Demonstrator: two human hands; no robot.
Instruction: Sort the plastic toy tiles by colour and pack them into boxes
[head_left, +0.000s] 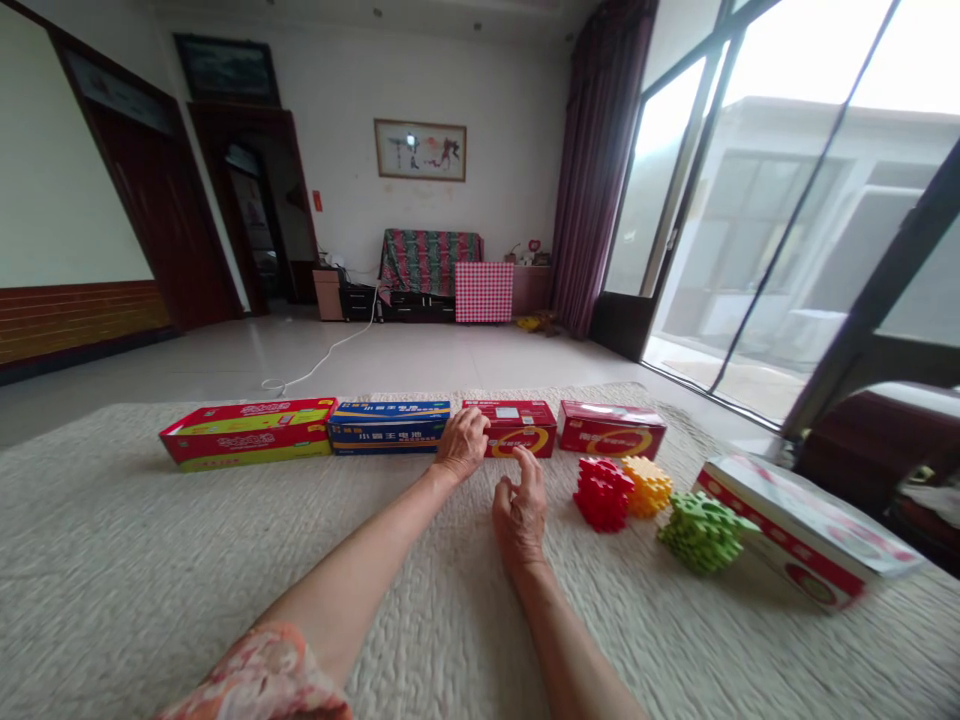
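Four long boxes stand in a row on the pale quilted cover: a red and yellow-green box (pixel 247 435), a blue box (pixel 390 428), a red box (pixel 523 428) and another red box (pixel 611 430). My left hand (pixel 463 440) rests where the blue box meets the first red one, its fingers bent over the top edge; it hides part of both. In front of the first red box, my right hand (pixel 521 505) has its fingers curled and apart, with nothing between them. A narrow gap separates the two red boxes.
Red (pixel 603 494), yellow (pixel 646 486) and green (pixel 703 530) toothed plastic pieces lie at the right. Beside them is a large white and red box (pixel 814 525). A dark red rounded object (pixel 877 445) stands at the right edge.
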